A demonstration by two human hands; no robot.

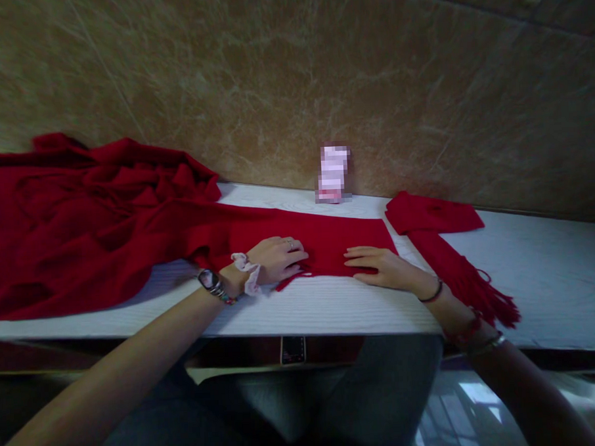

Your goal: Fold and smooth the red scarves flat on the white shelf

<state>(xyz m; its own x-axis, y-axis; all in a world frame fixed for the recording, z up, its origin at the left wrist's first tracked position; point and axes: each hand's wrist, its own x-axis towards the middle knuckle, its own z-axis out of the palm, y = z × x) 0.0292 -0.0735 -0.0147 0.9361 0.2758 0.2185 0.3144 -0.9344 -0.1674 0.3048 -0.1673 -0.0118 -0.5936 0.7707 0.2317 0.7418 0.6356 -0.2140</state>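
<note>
A red cloth strip (328, 238), smooth like a scarf panel, lies flat on the white table (331, 307). My left hand (277, 258) rests on its near edge, fingers slightly bent and pointing right. Beneath that thumb a short red tassel (287, 282) sticks out past the edge; whether the fingers pinch it is hard to see. Toward the strip's right end, my right hand (385, 270) lies flat with fingers stretched out over the cloth. Farther right is a folded red scarf (432, 216), its fringed end hanging toward the table's front.
A large heap of rumpled red cloth (80, 219) covers the table's left side and joins the strip. Against the brown marbled wall (272, 86) stands a small blurred-out pink and white item (332, 174). A phone (293, 349) lies below the table's front edge, above my legs.
</note>
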